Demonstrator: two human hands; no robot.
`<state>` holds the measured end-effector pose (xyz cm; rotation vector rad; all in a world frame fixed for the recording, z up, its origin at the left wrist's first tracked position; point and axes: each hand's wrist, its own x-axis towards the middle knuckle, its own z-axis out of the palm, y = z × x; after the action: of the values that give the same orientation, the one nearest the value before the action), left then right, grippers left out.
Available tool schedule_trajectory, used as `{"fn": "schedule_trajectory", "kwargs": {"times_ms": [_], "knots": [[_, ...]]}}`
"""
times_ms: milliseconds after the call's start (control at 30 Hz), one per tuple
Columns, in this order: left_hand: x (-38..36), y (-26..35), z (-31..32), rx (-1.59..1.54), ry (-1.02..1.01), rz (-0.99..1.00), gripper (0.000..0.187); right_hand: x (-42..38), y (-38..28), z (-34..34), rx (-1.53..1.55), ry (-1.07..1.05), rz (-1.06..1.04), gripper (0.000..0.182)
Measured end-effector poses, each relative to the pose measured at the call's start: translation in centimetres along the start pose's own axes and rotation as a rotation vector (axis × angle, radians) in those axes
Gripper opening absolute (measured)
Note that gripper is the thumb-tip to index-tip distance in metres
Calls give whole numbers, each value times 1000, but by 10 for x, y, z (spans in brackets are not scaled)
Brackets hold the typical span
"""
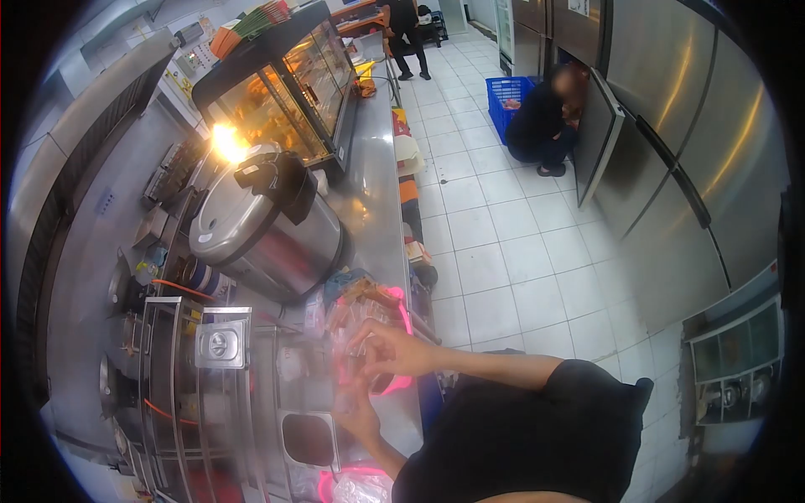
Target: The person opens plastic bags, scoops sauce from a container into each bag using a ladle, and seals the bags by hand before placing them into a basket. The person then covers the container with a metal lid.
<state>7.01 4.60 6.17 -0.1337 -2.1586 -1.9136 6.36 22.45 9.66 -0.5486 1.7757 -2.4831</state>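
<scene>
Both hands meet over the steel counter beside a pink-rimmed basket (406, 314) of plastic packaging. My right hand (396, 348) reaches in from the right, thumb and fingers pinched together. Just below it, my left hand (360, 417) points upward, its fingers closed near the right fingertips. Between them is thin, see-through material that looks like a clear plastic bag (345, 373); its outline is blurred. A square steel container (308, 439) sits beside my left hand. Below that, a second pink-rimmed basket (325, 486) holds clear plastic bags (362, 486).
A large steel cooker (268, 235) and a lit glass food warmer (281, 101) stand along the counter. A lidded steel pan (223, 344) is left of my hands. Across the tiled aisle, a person (541, 126) crouches at an open fridge door (600, 138) by a blue crate (506, 99).
</scene>
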Motion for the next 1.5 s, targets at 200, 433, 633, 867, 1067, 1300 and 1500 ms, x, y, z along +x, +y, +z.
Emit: {"fn": "schedule_trajectory", "kwargs": {"times_ms": [200,433,633,867,1067,1300,1500], "knots": [[2,10,-9,31,-53,38,11,3,2,-4,-58,-43,-59,46],[-5,9,-23,115,-126,-106,16,7,25,-6,-30,-9,90,46],[2,-106,-26,291,82,-71,23,6,56,-27,-196,67,105,52],[6,-134,-42,874,206,-205,33,72,-14,-222,-123,505,-88,44],[49,-57,-18,647,-8,-394,25,280,-89,-412,-448,449,-388,78],[55,12,75,541,307,-514,17,528,-75,-502,-711,448,-443,140],[16,24,85,552,584,-606,19,584,-43,-497,-810,435,-799,120]]}}
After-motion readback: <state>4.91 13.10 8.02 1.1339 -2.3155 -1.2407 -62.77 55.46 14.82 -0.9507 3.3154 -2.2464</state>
